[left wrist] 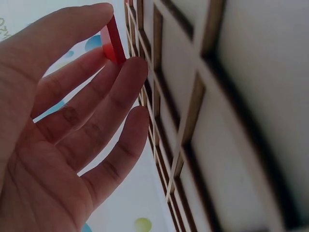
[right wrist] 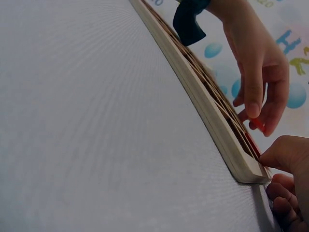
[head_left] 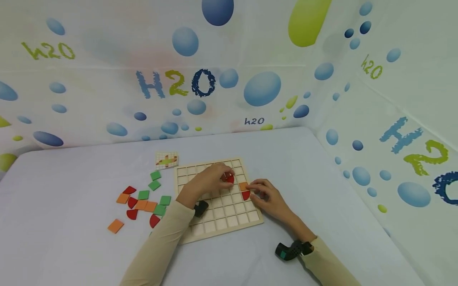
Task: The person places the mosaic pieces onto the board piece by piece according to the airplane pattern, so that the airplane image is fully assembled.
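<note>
My left hand (head_left: 210, 180) is over the wooden grid board (head_left: 219, 224) and pinches a red quarter-circle tile (left wrist: 112, 41) between thumb and fingertips. In the left wrist view the tile stands tilted close to the grid, the other fingers spread loosely beside it. At the board's right side is my right hand (head_left: 270, 198). Its index fingertip touches an orange square tile (head_left: 243, 186) in the grid, while the thumb lies at the rim near a red quarter-circle tile (head_left: 245, 195) in the neighbouring cell. In the right wrist view the right thumb (right wrist: 282, 153) meets the board's edge.
Left of the board lie loose tiles: green squares (head_left: 143, 194), orange squares (head_left: 115, 226) and red quarter-circles (head_left: 132, 214). A small pattern card (head_left: 166, 160) sits by the board's far left corner. Printed walls (head_left: 118, 91) rise behind and to the right of the white table (head_left: 64, 246).
</note>
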A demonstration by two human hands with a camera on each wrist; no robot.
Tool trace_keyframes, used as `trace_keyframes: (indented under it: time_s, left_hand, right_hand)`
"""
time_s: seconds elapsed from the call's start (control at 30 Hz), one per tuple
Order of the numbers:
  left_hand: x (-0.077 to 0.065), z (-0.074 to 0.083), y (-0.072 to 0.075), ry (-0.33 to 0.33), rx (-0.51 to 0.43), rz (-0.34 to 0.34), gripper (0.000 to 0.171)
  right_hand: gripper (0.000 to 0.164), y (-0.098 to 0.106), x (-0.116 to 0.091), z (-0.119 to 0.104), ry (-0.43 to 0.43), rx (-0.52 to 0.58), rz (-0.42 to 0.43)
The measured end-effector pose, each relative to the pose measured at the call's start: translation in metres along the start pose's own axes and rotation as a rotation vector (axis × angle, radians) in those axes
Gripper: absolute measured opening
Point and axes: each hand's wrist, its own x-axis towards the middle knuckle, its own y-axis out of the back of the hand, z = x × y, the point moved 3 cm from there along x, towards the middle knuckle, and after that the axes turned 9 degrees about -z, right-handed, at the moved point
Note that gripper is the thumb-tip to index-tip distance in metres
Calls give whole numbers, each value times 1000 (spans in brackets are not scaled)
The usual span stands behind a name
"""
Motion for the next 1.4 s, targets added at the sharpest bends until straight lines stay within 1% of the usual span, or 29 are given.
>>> trace_keyframes:
  time_s: [0.27,0.43,0.53,0.67,0.8,0.9,1.0,1.1,1.23,1.4]
  left_hand:
    - [7,-1,0,23,2,3,35]
    - [10,-1,0,39,15,17,35]
    - [12,0,0,56,31,23,35]
    - [14,1,0,69,43,30,32]
    - [19,4,-1,68,68,34,32]
    - [22,5,-2,71,57,14,35]
    - [23,5,-3,66,20,-23,38]
    - [23,4,-3,48,-22,-56,37]
    - [22,4,-1,9,-17,-67,35]
    - [23,4,-1,-1,19,-67,29]
  right_hand:
    - [27,-2,2,-2,-18,2,3]
    - [29,-7,1,16,-9,-10,21]
    - [28,-7,1,14,6,-6,16]
    - [27,-2,2,-1,-6,8,-4]
    - [27,-1,2,1,-29,3,-5]
    - [27,-1,1,2,-39,6,-3]
    - [27,-1,1,2,-42,14,-3]
    - [27,-1,0,3,-37,13,0]
    - [26,-1,0,2,-28,9,6]
    - [27,0,0,1,-23,15,6]
